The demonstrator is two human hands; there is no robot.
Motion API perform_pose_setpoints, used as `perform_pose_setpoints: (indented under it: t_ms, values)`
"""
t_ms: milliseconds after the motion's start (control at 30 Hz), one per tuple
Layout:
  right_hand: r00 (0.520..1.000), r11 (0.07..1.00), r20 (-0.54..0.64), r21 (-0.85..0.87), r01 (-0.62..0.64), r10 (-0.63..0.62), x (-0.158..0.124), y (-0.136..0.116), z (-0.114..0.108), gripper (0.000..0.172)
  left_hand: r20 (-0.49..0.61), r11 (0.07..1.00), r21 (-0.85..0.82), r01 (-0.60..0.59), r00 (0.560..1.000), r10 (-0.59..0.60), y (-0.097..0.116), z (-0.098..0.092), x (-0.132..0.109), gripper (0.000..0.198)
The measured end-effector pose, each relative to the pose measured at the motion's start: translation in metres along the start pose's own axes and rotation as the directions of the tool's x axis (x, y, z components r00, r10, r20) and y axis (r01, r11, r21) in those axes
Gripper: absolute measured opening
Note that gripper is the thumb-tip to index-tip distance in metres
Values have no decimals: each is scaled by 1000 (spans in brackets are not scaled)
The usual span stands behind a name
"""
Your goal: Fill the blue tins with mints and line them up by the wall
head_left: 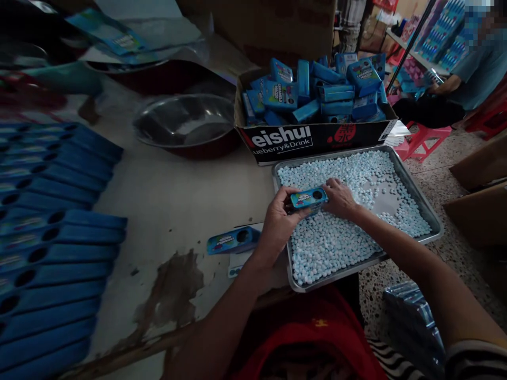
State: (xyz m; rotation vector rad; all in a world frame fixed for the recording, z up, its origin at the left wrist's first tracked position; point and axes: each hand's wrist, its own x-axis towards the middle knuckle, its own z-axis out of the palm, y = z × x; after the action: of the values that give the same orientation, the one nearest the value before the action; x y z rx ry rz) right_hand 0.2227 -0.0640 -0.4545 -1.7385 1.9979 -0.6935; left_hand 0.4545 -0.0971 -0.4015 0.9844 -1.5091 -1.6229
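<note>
My left hand point(277, 221) grips a small blue candy box point(308, 198), thumb and fingers on its sides. The box's printed face, with a round dark hole, points up. Close against its right end is my right hand point(340, 199), fingers curled down over the candies; the fingertips are hidden, so what they hold does not show. Small white and pale-blue candies point(328, 253) cover most of a shallow metal tray point(416, 188) below both hands. Another blue box point(232, 241) lies on the table beside my left forearm.
A black carton point(317, 138) heaped with blue boxes stands behind the tray. Rows of blue boxes point(59, 253) line the table's left side. A metal bowl point(186, 126) sits farther back. Another person point(475, 74) works at the right, near a red stool point(430, 138).
</note>
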Motion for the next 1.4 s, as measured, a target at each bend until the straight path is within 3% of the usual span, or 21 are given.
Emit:
perform_pose_setpoints:
  t_ms: [67, 167, 267, 367, 433, 600, 733, 867, 967, 1033, 1100, 1167, 1267, 1400]
  values:
    - [975, 906, -82, 392, -160, 208, 5, -4, 0, 32, -15, 996, 90, 7, 1000, -6, 2, -6, -4, 45]
    - [936, 623, -22, 752, -217, 352, 5, -15, -5, 46, -20, 968, 249, 12, 1000, -8, 2, -11, -4, 42]
    - [944, 372, 50, 911, -176, 325, 2, -37, -17, 56, -9, 940, 341, -19, 1000, 23, 2, -10, -1, 39]
    - [962, 52, 15, 998, -30, 273, -1, -65, -28, 53, 17, 933, 359, -35, 999, 31, 5, -7, 3, 39]
    - [966, -92, -21, 995, 46, 257, -3, -83, -33, 47, 34, 938, 346, -32, 999, 22, 6, -6, 3, 40]
    - [945, -108, -62, 989, 102, 321, -1, -103, -37, 40, 42, 963, 269, -28, 999, 18, 6, -3, -1, 41]
    - [935, -236, -48, 962, 139, 353, 4, -102, -38, 28, 15, 965, 247, -84, 996, 83, 1, 7, -3, 39]
    - [923, -358, -1, 922, 150, 385, 3, -82, -54, 25, -17, 980, 160, -118, 992, 122, -4, 15, 3, 40]
    - [845, -402, 62, 896, 187, 531, 0, -51, -73, 30, 1, 992, -73, -103, 995, 104, -10, 15, 10, 49]
    - [776, -386, 122, 908, 165, 619, -2, -32, -82, 33, 51, 974, -213, -72, 995, 85, -15, 14, 13, 56]
    - [756, -354, 152, 929, 110, 636, -4, -21, -83, 34, 88, 967, -254, -15, 995, 39, -20, 14, 13, 59]
    - [807, -319, 120, 944, 88, 578, -6, -22, -76, 33, 89, 975, -219, 29, 996, -10, -23, 15, 12, 57]
    - [895, -230, -12, 965, 128, 446, -9, -46, -61, 31, 43, 994, -108, 8, 999, -4, -20, 16, 8, 49]
    - [926, 8, -185, 981, 193, 331, -12, -87, -43, 36, 40, 1000, 2, 7, 999, -8, -5, 15, 3, 45]
